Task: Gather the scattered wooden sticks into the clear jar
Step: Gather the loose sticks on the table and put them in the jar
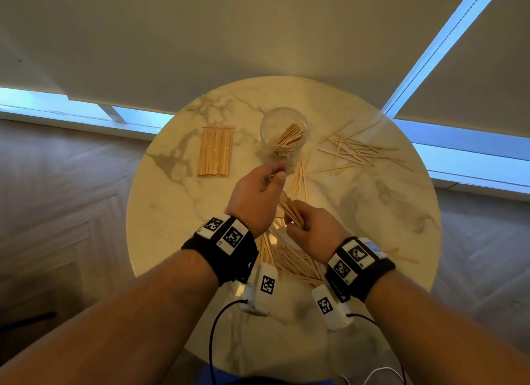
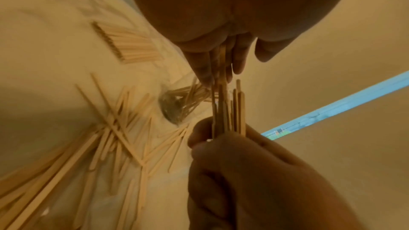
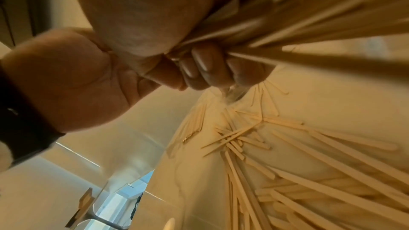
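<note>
A round tabletop (image 1: 358, 227) of pale marble with grey-brown veins carries everything. Near its far middle stands a clear jar (image 1: 284, 132), upright, with some wooden sticks leaning inside it. Left of the jar, close by but apart from it, lies a flat clear bag of sticks (image 1: 215, 151) with a red strip along its far edge, the sticks packed side by side. Right of the jar, loose sticks (image 1: 355, 151) lie crisscrossed in a scattered patch. A few more sticks (image 1: 299, 178) lie just in front of the jar, and a thicker heap (image 1: 295, 262) spreads over the near middle. A single stick (image 1: 401, 257) lies toward the near right edge.
</note>
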Available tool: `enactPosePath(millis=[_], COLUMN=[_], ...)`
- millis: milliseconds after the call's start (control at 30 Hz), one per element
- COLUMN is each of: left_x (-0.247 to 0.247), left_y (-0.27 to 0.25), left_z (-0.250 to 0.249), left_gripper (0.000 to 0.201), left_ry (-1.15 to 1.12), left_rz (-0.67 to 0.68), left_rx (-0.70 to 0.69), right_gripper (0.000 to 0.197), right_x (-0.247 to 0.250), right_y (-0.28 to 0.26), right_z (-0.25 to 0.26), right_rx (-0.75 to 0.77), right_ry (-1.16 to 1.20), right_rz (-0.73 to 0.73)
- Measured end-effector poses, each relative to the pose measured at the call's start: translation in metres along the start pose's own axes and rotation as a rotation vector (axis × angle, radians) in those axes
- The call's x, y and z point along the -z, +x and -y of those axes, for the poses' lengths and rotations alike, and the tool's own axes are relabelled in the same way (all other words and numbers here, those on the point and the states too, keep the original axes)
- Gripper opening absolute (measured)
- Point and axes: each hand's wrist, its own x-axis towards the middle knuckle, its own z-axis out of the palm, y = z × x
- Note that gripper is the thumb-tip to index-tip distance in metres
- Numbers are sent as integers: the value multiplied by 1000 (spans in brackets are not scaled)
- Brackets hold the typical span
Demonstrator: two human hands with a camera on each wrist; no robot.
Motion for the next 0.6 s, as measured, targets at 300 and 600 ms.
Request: enactPosePath(millis=[300,600], left_x=[2,-27], left_y=[-12,-48], left_z=[-21,2], left_gripper=[40,67], left_ry=[-330,-640], left_rz=[22,333], left_rx=[-2,529], right_gripper=[22,27], right_x=[35,95], right_y=[-1,5], right_z=[26,69], right_rx=[-1,344], right_ry=[412,1101], right_rz=[-261,-435])
